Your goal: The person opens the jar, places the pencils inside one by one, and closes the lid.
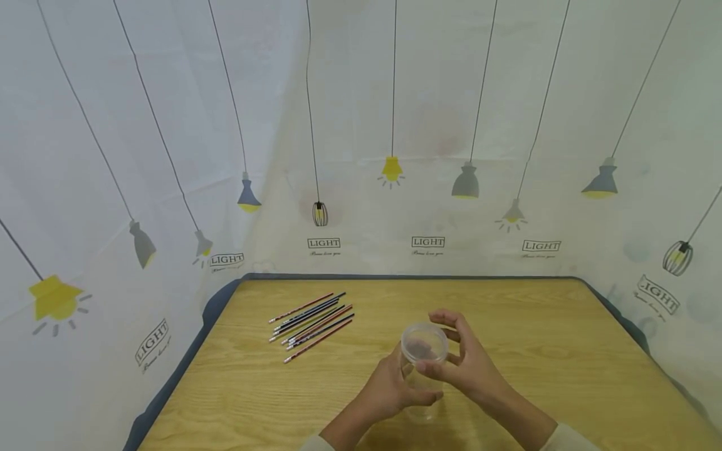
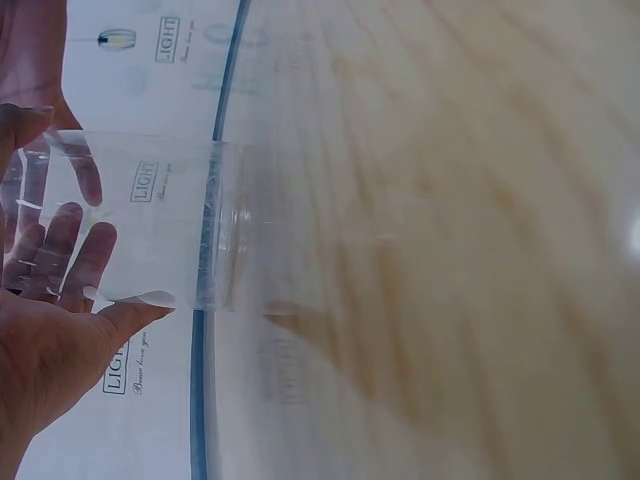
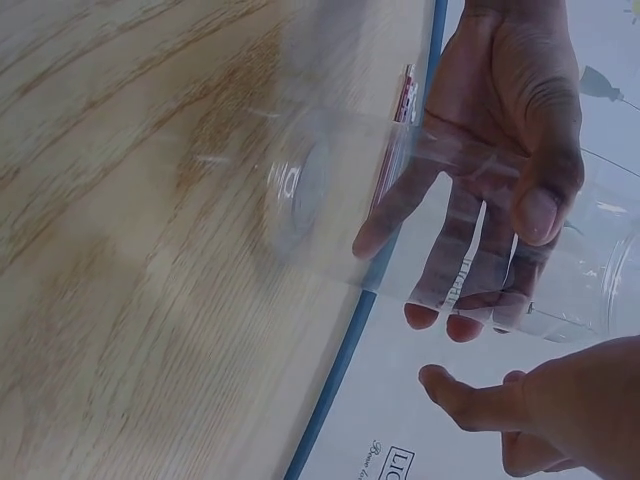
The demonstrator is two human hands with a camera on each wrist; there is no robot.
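In the head view a clear plastic jar (image 1: 423, 335) stands upright near the front of the wooden table. My left hand (image 1: 389, 389) grips its body, with the thumb across the near side and the fingers behind. Around the jar's upper rim curls my right hand (image 1: 472, 364), thumb in front and fingers on the far side. Both wrist views show the see-through wall of the jar (image 2: 170, 225) with fingers visible through it. Nothing shows inside the jar. Whether its top is covered, and whether its base fully rests on the tabletop, I cannot tell.
Several pencils (image 1: 313, 326), dark and red with white eraser ends, lie side by side on the table (image 1: 248, 382) to the left of my hands. A white curtain (image 1: 361, 125) printed with hanging lamps surrounds the table behind and at both sides.
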